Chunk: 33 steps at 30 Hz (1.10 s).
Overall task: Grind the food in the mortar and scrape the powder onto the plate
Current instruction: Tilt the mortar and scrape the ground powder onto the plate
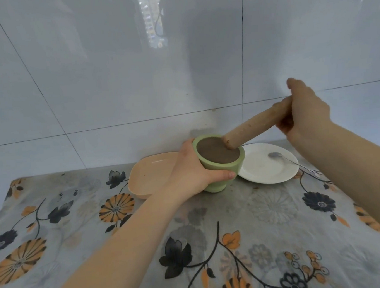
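Nearest you, the grey cloth with orange and black flowers (246, 209) covers the surface. Your left hand (193, 170) is wrapped around the pale green ceramic mortar (229, 163) at 12 o'clock, steadying it. Your right hand (304, 109) is clamped on the thick wooden pestle (255, 125), whose long axis slants from 2 o'clock down into the brown ground food (214, 153). The round white plate (263, 167), carrying a metal spoon (285, 159), touches the mortar at 1 o'clock, on your right hand's side, so scraping looks likely to go rightward.
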Tool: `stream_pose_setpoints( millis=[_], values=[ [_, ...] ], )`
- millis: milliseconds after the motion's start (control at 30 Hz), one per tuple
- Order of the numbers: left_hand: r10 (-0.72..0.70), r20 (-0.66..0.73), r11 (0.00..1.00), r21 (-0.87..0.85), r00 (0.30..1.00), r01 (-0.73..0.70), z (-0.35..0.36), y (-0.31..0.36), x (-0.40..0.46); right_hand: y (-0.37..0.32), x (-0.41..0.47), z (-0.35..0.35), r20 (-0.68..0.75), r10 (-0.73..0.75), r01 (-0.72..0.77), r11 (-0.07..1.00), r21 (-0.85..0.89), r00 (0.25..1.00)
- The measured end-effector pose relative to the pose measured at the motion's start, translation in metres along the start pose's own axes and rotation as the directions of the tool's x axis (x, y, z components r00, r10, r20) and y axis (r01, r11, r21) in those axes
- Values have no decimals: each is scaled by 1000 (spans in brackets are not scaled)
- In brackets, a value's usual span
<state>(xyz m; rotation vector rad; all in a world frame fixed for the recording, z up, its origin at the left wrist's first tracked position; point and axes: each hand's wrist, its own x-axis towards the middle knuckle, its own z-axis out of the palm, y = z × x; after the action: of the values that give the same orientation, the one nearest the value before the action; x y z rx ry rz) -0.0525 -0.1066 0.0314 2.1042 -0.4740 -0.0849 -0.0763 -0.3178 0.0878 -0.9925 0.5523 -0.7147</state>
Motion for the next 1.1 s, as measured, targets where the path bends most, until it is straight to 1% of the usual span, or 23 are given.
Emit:
stream_pose_setpoints(
  millis=[100,233,300,367,433,500,600,767,867,900,967,1033,1100],
  values=[
    [4,10,1000,0,1000,-4,6,3,3,-16,3,-14,-34,-135,135,991,12,990],
    [18,22,1000,18,1000,-19,8,8,5,-20,9,-32,-51,-246,242,967,-80,968],
    [-31,31,1000,5,999,31,8,11,5,-12,12,-41,-30,-281,274,950,-152,959],
    [-92,51,992,-77,994,96,8,14,4,0,14,-50,19,-310,306,925,-226,950],
    [-142,84,974,-165,986,154,8,17,6,12,16,-58,83,-328,338,898,-281,941],
    [-175,91,959,-209,980,190,8,18,7,21,17,-63,127,-324,348,866,-359,938],
    [-182,63,943,-272,981,192,9,16,5,30,16,-71,149,-311,345,854,-390,939],
    [-181,18,942,-284,983,179,12,11,4,38,12,-82,204,-321,379,819,-431,925],
    [-243,76,923,-288,967,255,15,10,6,41,11,-91,242,-311,390,799,-458,919],
    [-258,103,915,-295,961,277,16,11,6,43,10,-94,262,-312,404,779,-480,913],
    [-289,125,889,-333,949,314,19,12,7,48,10,-99,311,-322,446,698,-561,894],
    [-308,116,875,-354,944,329,22,12,8,53,10,-104,366,-314,482,601,-638,876],
    [-306,91,882,-347,948,318,25,12,8,57,10,-109,422,-279,506,512,-694,862]
  ],
)
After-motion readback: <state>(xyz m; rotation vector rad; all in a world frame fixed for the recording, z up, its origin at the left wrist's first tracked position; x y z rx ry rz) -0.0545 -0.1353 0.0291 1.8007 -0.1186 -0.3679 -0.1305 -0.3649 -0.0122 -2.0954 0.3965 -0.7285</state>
